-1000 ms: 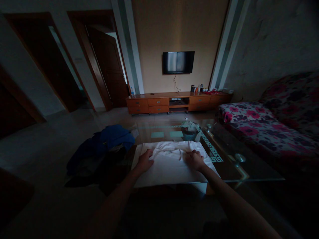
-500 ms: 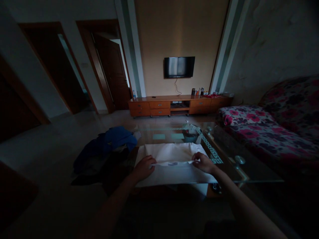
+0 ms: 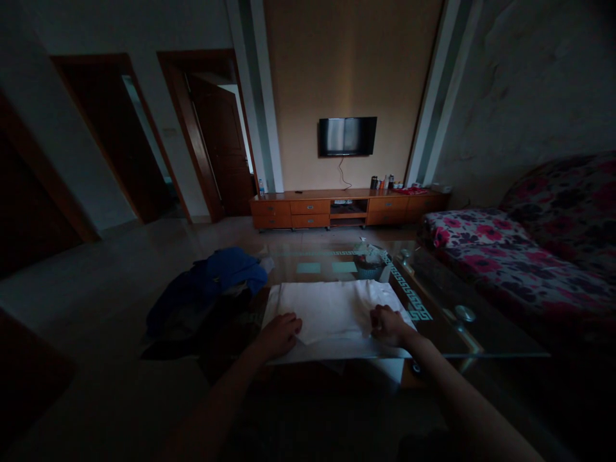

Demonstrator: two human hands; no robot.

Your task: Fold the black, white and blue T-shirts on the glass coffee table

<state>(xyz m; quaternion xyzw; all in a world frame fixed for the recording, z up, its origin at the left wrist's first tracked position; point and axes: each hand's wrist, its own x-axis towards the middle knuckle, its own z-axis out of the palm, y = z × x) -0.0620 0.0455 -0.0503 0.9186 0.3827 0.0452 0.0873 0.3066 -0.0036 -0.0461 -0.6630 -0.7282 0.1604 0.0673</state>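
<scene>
A folded white garment point(image 3: 332, 311) lies on the glass table point(image 3: 500, 346) in front of me, with one layer turned over toward me. At its left side, my left hand point(image 3: 283, 332) has its fingers curled closed on the near fold of the cloth. My right hand point(image 3: 387, 324) pinches the same fold at the right side, where the cloth is bunched into creases. Between my hands the top layer lies fairly smooth. The fingertips are partly hidden in the dim light.
Blue clothes point(image 3: 226, 269) are heaped at the table's left. Behind the garment, a bin with a plastic liner point(image 3: 369, 263) shows near the table's far side. A floral sofa point(image 3: 520, 256) stands right; a low TV cabinet point(image 3: 312, 212) runs along the far wall.
Both hands have brought the fold down and nearer to me, laying it over the lower layer. The small label on the edge is now out of sight.
</scene>
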